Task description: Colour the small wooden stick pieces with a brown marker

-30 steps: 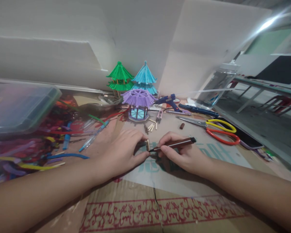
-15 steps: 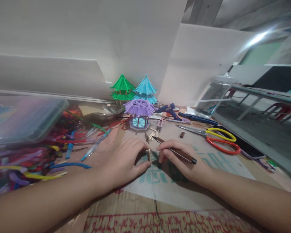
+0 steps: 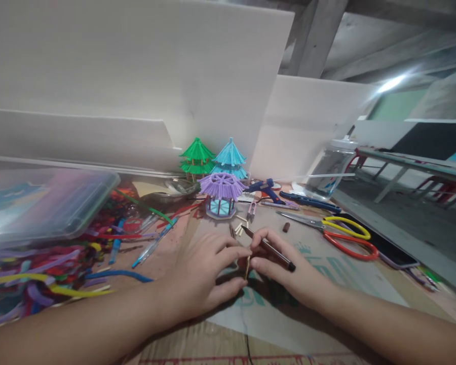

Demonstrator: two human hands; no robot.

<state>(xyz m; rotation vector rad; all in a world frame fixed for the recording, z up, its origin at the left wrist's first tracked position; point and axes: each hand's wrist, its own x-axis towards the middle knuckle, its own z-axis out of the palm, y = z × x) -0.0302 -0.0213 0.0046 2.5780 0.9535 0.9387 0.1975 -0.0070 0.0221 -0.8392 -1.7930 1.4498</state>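
Note:
Between its thumb and index finger, my left hand (image 3: 213,266) grips a short wooden stick (image 3: 248,266) by its ends. My right hand (image 3: 285,258) holds a brown marker pen (image 3: 275,249), uncapped, tip toward the far side; its fingertips also touch the stick or lie right beside it. The marker's cap (image 3: 286,227) lies on the sheet to the right. Just beyond my hands are several short pale sticks (image 3: 240,230). Behind them stands a small pavilion model with a purple roof (image 3: 222,186), with a green-roofed model (image 3: 196,159) and a light-blue one (image 3: 231,157) farther back.
Scissors (image 3: 327,225) with yellow and red handles lie to the right near a phone (image 3: 383,243). A blue glue gun (image 3: 266,188) and a clear jar (image 3: 332,170) are behind. On the left, a plastic box (image 3: 79,208) rests over colourful craft strips (image 3: 34,276).
My right hand has come in to the stick in my left hand, with the marker still held. The view has tilted up, so the scene sits lower.

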